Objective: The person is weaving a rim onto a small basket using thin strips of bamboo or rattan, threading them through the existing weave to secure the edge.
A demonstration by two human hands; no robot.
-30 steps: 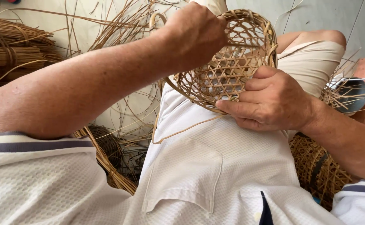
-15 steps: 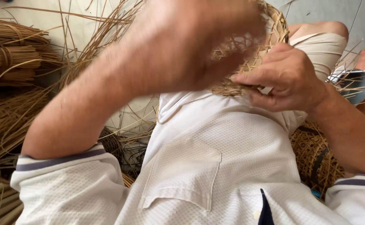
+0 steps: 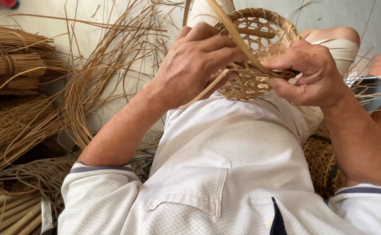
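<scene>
1. Head view, the basket point(image 3: 253, 52): a small round basket of open lattice weave sits against the person's chest, above the white shirt point(image 3: 225, 165), its mouth tilted toward the camera. It is held between both hands.

2. Left hand point(image 3: 195, 61): the fingers are curled closed over the near left rim, and a flat strip point(image 3: 238, 37) runs up from between the two hands and out past the top of the picture. Whether the thumb pins the strip is hidden.

3. Right hand point(image 3: 312, 72): the fingers are bent tight on the right rim, thumb on top, pinching the rim where the strip meets it.

4. Handling, as a judgement: the basket looks very light and springy, stiff at the bound rim and weak in the open lattice, which could crush or snag a fingertip. The rim is the safe place to grip. The strip looks thin, smooth and prone to kink or split if bent sharply, so it is best held close to the weave.

5. Around: bundles point(image 3: 12, 65) of cane lie to the left, loose strands point(image 3: 107, 56) fan over the pale floor point(image 3: 112, 13), and another woven piece point(image 3: 325, 165) lies under the right forearm.
</scene>
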